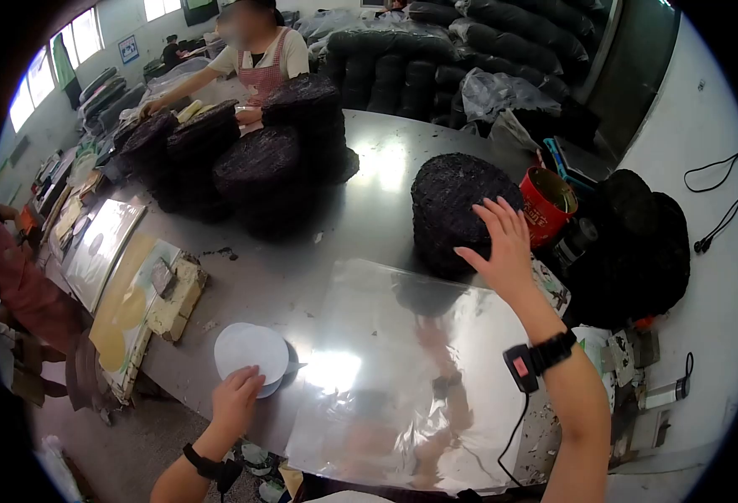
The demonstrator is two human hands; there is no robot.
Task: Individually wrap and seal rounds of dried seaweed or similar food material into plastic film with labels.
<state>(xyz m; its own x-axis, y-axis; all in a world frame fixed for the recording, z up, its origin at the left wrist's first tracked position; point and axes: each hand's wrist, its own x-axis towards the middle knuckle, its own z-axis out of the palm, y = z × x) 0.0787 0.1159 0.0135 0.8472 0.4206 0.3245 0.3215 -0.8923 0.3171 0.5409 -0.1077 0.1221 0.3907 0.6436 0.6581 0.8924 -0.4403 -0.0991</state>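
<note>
My left hand is at the near edge of a small pile of white round sheets, its fingers pressed together on the top sheet. A pointed dark tip pokes out from under the pile on its right. My right hand reaches over the near right side of a black round stack that looks like dried seaweed. Its fingers and thumb are spread, and the fingertips overlap the stack's top edge. Between my hands a clear plastic sheet lies flat on the shiny metal table.
More black round stacks stand across the table, with a person in a checked apron behind them. A red can and a black heap are at right. A yellowish block sits at the left edge. A cable hangs from my right wrist.
</note>
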